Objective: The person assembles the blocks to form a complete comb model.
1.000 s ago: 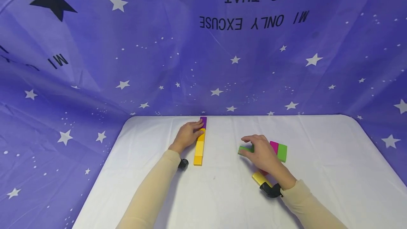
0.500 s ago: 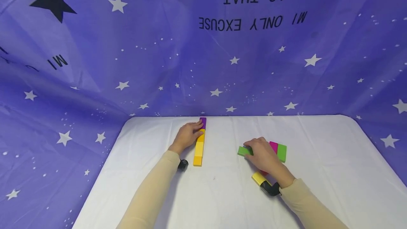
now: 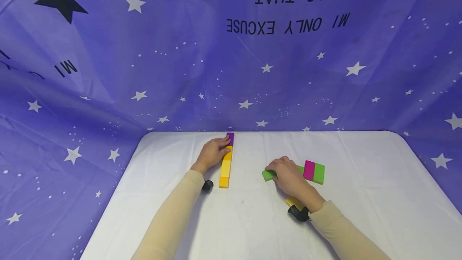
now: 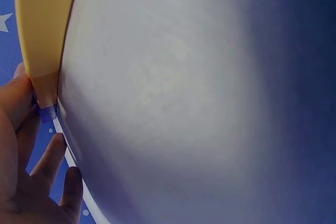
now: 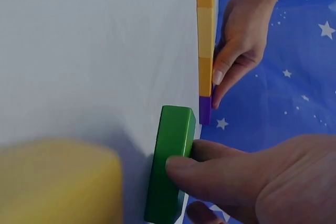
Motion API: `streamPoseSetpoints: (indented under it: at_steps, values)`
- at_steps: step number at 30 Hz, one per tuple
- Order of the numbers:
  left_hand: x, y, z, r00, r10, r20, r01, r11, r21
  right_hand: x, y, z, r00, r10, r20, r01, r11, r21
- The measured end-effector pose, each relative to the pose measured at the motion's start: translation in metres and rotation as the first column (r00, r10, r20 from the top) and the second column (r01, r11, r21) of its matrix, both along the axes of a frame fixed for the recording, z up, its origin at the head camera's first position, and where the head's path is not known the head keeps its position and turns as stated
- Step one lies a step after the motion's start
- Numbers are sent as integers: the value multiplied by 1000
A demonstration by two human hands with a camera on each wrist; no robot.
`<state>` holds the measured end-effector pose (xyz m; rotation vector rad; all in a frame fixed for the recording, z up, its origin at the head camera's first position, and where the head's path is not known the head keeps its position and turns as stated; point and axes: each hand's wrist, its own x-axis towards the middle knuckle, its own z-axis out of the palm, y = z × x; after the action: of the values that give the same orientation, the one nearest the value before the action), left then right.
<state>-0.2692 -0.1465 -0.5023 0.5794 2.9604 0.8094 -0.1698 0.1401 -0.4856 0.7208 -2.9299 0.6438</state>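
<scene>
White table [image 3: 249, 224]: right hand [image 3: 288, 175] pinches green block [image 3: 268, 175], left hand [image 3: 210, 154] apart.

Both arms [image 3: 169, 216] stretch forward, left hand [image 3: 210, 155] with fingers extended, right hand [image 3: 291, 176] pinching between thumb and fingers.

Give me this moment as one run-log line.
left hand: touching block row | right hand: pinching green block | magenta block: unheld, on table

Free tabletop [image 3: 247, 171] between row [image 3: 225, 167], green block [image 3: 268, 175]
</scene>
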Motion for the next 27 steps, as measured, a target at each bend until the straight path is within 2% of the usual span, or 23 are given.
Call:
streamPoseSetpoints:
  at_steps: [7, 11, 13, 16, 21, 24, 27]
  values:
    - [0, 0, 1, 1000, 2, 14, -2, 1000, -2, -1, -4, -4, 997, 70, -29, -71, 997, -18]
    - [0, 1, 1, 1000, -3, 17, 3, 1000, 5, -2, 2, -5, 997, 81, -12, -81, 995, -59]
    - [0, 1, 0, 1000, -5, 18, 5, 1000, 7, -2, 5, -5, 999, 49, 8, -48, 995, -88]
    - [0, 1, 0, 1000, -3, 16, 3, 1000, 10, 0, 6, -4, 998, -44, 38, 48, 993, -109]
    - [0, 1, 1, 1000, 8, 20, -8, 1000, 8, 4, 1, -3, 980, -188, 68, 191, 981, -33]
    - [1, 1, 2, 1000, 9, 25, -9, 1000, 2, 6, -4, -3, 977, -209, 48, 207, 977, 46]
    - [1, 2, 2, 1000, 5, 26, -5, 1000, 1, 8, -8, -3, 980, -196, 30, 192, 975, 107]
